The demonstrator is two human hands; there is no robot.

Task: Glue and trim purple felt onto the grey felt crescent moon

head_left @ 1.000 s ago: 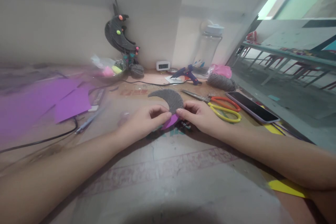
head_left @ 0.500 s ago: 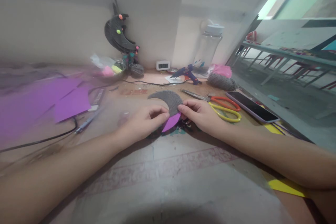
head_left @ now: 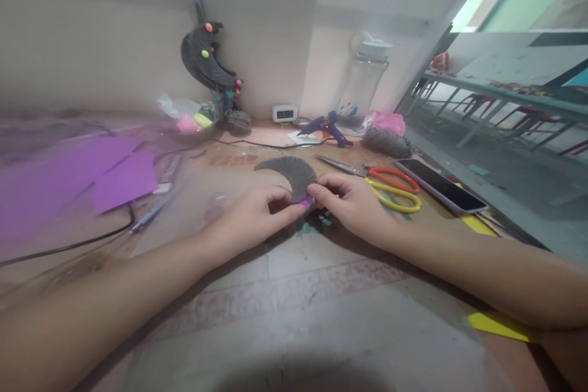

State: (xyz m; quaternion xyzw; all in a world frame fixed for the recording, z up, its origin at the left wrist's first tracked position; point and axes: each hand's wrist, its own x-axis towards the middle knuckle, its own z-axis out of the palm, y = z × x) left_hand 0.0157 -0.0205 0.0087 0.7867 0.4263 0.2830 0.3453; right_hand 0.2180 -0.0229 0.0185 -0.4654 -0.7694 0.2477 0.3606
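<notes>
A crescent [head_left: 296, 176], its upper part wound in grey yarn and a bit of bare purple showing at its lower end, is held up between my hands over the table. My left hand [head_left: 271, 211] pinches it from the left, thumb across the purple part. On the other side my right hand [head_left: 342, 199] grips its right edge between thumb and fingers. Fingers partly cover the lower tip. Just beyond my right hand lie scissors [head_left: 392, 180] with one orange and one yellow handle loop.
A glue gun [head_left: 328, 127], a small digital clock [head_left: 285, 113], a clear bottle [head_left: 362, 82] and grey yarn [head_left: 388, 141] stand along the back. Purple sheets [head_left: 124, 180] and a pen [head_left: 151, 213] lie left, a phone [head_left: 441, 185] right. A dark crescent ornament [head_left: 202, 55] leans at the wall.
My left thumb has slid right over the purple part, so much less purple shows. The crescent has shifted slightly left and up; my right hand stays nearly in place.
</notes>
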